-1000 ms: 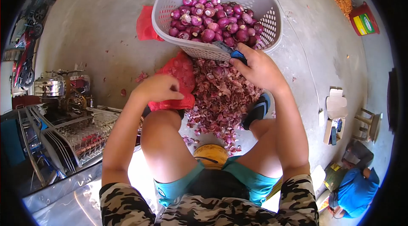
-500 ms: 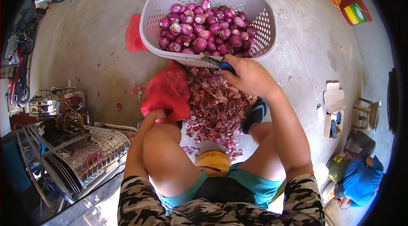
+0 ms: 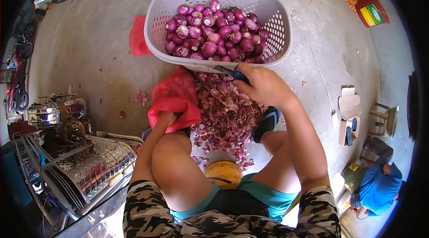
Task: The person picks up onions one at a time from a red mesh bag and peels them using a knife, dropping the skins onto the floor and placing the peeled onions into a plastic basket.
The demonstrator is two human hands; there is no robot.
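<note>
My left hand (image 3: 167,118) reaches into the mouth of a red mesh bag (image 3: 176,92), and its fingers are hidden by the netting. The bag hangs beside my left knee, over the edge of a heap of dry onion skins (image 3: 228,112). In my right hand (image 3: 263,82) is a knife (image 3: 240,76) with a dark blade and blue handle, held by the near rim of the basket. That grey perforated basket (image 3: 156,3) contains many red onions (image 3: 208,49), most with trimmed ends.
A second piece of red mesh (image 3: 139,36) lies left of the basket. Under me is a yellow seat (image 3: 223,173). A shiny metal vehicle (image 3: 85,157) stands at left. To the right are a cardboard box (image 3: 349,124), a wooden stool (image 3: 384,119) and a person in blue (image 3: 380,191).
My left hand has gone deeper into the red bag and slightly up, and the bag's mouth now covers its fingers. My right hand still grips the knife in nearly the same place.
</note>
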